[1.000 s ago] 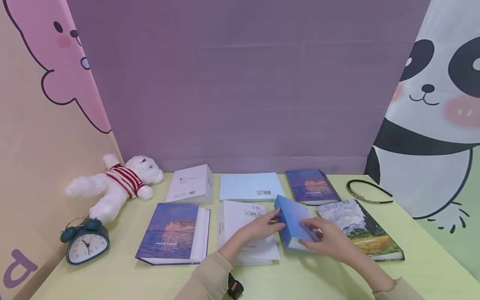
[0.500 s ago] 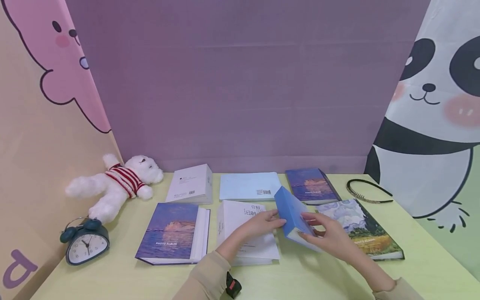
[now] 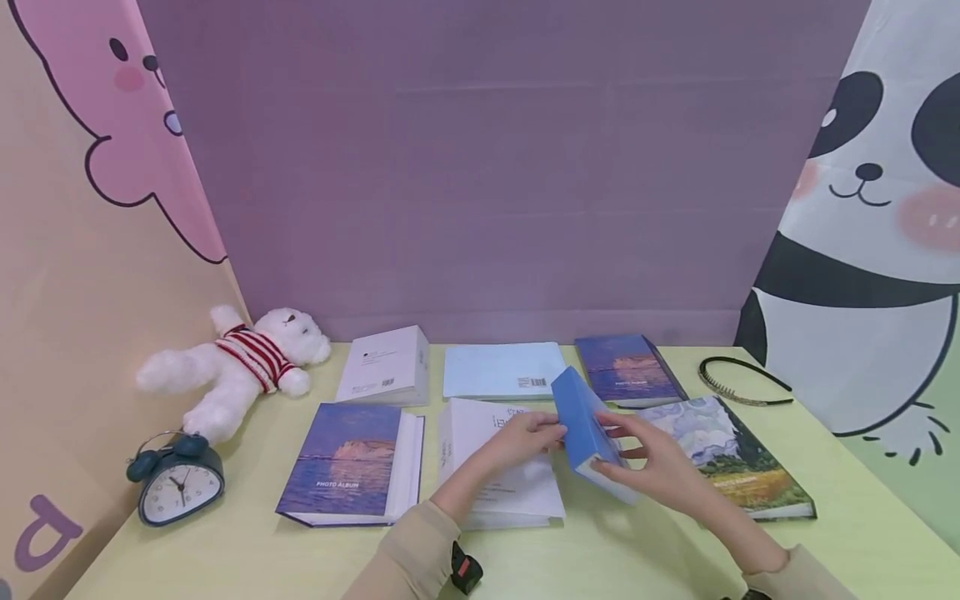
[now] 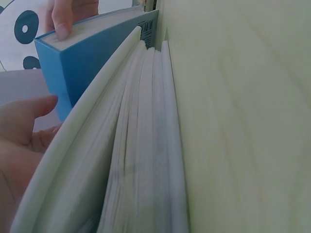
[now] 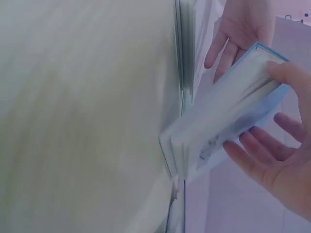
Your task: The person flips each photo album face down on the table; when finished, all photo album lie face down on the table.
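Observation:
A thick blue album [image 3: 577,421] stands tilted near the table's middle right, spine toward the left. My right hand [image 3: 660,467] grips it, thumb on the page edge and fingers against the cover, as the right wrist view shows with the album [image 5: 228,107]. My left hand [image 3: 521,442] is beside the spine, over a white album [image 3: 517,492]. In the right wrist view the left hand [image 5: 243,29] has its fingers loosely extended behind the blue album. The left wrist view shows its thumb close to the spine and the white album's pages [image 4: 141,121] slightly fanned.
A landscape-painting album [image 3: 742,458] lies right of the hands, a sea-cliff photo album [image 3: 345,458] to the left. Behind are a white album [image 3: 382,362], a pale blue one [image 3: 495,367] and another sea-cliff album [image 3: 626,367]. A headband [image 3: 742,383], plush bear [image 3: 255,358] and alarm clock [image 3: 180,487] lie outward.
The blue album has been tipped up more steeply, its top rising and its cover turning toward the right. My right fingers have shifted on the cover. The other albums stay put.

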Demonstrator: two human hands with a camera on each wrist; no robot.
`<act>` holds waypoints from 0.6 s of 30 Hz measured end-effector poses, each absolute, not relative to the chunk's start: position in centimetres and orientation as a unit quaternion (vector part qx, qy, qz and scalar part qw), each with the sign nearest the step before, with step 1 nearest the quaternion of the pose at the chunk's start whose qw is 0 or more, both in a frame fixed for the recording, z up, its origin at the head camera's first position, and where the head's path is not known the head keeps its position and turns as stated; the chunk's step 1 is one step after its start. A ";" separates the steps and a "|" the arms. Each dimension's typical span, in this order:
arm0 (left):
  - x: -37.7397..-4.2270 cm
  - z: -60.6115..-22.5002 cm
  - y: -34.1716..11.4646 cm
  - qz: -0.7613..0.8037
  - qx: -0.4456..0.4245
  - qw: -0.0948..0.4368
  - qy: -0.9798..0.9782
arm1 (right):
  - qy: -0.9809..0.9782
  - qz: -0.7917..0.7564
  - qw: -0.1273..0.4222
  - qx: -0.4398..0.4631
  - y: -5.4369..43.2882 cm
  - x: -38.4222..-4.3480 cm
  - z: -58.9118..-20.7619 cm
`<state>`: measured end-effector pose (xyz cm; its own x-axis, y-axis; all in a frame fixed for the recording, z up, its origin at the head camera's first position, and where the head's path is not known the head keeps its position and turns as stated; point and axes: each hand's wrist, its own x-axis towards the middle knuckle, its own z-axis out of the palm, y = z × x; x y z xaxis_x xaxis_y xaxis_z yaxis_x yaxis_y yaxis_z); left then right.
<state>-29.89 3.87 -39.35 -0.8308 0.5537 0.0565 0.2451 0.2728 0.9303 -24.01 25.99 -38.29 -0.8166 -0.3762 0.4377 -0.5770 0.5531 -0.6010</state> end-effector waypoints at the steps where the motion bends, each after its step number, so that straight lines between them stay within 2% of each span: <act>1: -30.0 -39.3 3.9 0.557 0.250 0.140 0.780 | -0.869 0.390 0.128 0.277 25.9 -24.0 -38.1; 11: -30.0 -38.8 3.8 0.608 0.259 0.145 0.737 | -0.845 0.430 0.117 0.297 25.9 -23.9 -37.4; 18: -29.9 -38.8 4.1 0.589 0.278 0.154 0.743 | -0.848 0.443 0.102 0.272 26.1 -23.9 -37.9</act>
<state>-29.86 4.09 -38.79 -0.7978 0.5948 0.0991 0.2328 0.1522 0.9605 -23.85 26.08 -37.92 -0.8315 -0.3712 0.4132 -0.5512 0.4596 -0.6964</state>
